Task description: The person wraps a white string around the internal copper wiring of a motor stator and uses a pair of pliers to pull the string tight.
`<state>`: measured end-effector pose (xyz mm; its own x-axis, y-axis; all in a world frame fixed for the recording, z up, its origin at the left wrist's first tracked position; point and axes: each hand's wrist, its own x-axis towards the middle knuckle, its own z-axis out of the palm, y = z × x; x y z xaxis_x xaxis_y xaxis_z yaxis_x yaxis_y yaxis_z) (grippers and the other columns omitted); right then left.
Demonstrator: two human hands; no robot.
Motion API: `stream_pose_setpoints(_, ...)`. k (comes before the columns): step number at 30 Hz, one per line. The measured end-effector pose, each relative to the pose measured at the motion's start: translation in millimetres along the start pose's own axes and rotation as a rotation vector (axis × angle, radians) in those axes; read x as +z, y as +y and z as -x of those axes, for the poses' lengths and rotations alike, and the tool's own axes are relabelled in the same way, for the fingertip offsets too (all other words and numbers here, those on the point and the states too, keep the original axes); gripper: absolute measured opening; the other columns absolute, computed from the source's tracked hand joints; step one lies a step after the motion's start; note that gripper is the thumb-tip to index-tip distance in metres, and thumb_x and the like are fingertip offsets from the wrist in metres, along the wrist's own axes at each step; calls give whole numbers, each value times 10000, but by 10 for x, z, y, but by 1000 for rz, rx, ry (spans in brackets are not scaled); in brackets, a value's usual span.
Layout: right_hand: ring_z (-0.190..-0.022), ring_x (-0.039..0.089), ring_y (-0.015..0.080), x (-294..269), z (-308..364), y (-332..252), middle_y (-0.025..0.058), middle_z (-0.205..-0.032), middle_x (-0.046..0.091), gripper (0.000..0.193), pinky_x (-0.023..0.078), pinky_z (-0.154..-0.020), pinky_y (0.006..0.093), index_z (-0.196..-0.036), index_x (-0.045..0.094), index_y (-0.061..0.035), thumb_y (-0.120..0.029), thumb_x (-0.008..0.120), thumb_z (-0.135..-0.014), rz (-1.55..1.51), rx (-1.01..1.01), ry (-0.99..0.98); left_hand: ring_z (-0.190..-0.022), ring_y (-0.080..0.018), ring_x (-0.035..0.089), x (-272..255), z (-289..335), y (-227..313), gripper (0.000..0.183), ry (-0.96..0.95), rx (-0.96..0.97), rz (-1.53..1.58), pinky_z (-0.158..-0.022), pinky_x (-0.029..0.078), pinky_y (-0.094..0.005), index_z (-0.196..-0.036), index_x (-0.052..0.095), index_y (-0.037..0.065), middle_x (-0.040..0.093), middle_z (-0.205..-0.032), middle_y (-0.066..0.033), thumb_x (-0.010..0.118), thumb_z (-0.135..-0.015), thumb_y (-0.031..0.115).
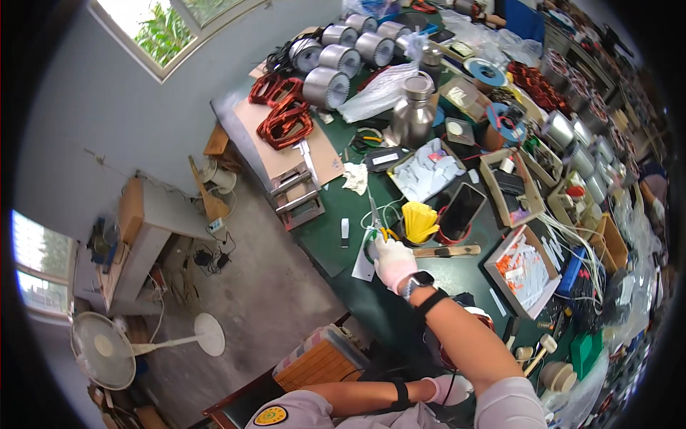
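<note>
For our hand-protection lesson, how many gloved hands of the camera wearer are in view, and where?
2. The right hand grips a yellow-handled tool above the green table; the left hand is near the picture's lower edge. Neither is hidden.

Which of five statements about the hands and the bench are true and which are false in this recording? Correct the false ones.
1. The right hand is on the yellow-handled tool. True.
2. The left hand is on that same tool. False: it is low in the picture, well away from the tool.
3. The watch is worn on the left wrist. False: it is on the right wrist.
4. The bundle of yellow strips is beside the dark phone, on its left in the picture. True.
5. The metal bottle lies on its side. False: it stands upright.
</note>
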<state>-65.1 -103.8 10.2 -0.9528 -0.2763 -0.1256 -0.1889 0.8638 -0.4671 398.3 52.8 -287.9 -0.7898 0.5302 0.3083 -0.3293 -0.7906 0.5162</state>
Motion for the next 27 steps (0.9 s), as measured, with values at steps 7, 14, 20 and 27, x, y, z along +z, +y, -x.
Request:
stream_pose_setpoints(7, -939, 750, 385, 538, -337, 458, 201, -1020, 726, 503, 597, -802, 511, -1497, 464, -52, -184, 537, -1017, 140, 348, -90, -938, -364, 726, 567, -989, 1393, 207, -533, -453, -783, -818, 533, -446, -1066, 706, 12, 745, -1033, -196, 598, -973, 162)
stream_pose_setpoints(14, -1015, 730, 428, -43, -356, 428, 295, -1056, 734, 615, 581, -878, 480, -1331, 548, 1, -348, 684, -844, -366, 415, -84, -932, -385, 716, 796, -1212, 1839, 211, -701, -469, -875, -824, 528, -452, -1067, 700, 0, 743, -1034, -207, 592, -978, 157)
stream_pose_setpoints(20, -631, 522, 101, -1326, 906, 220, 40, -865, 582, 780, 396, -533, 261, -1538, 413, 32, -149, 627, -810, -1287, 230, -327, -1104, -439, 648, 1161, -1787, 2822, 257, -644, -814, -740, -932, 509, -462, -1200, 644, 28, 685, -1162, -238, 534, -1013, 166)
stream_pose_setpoints(27, -938, 561, 131, -2393, 4034, 748, 38, -1120, 562, 1051, 463, -813, 274, -1622, 282, -26, -185, 852, -754, -1570, 349, 257, -875, -257, 680, 1742, -2328, 2993, 311, -407, -988, -862, -822, 543, -392, -1319, 655, 29, 689, -977, -156, 558, -1037, 117)
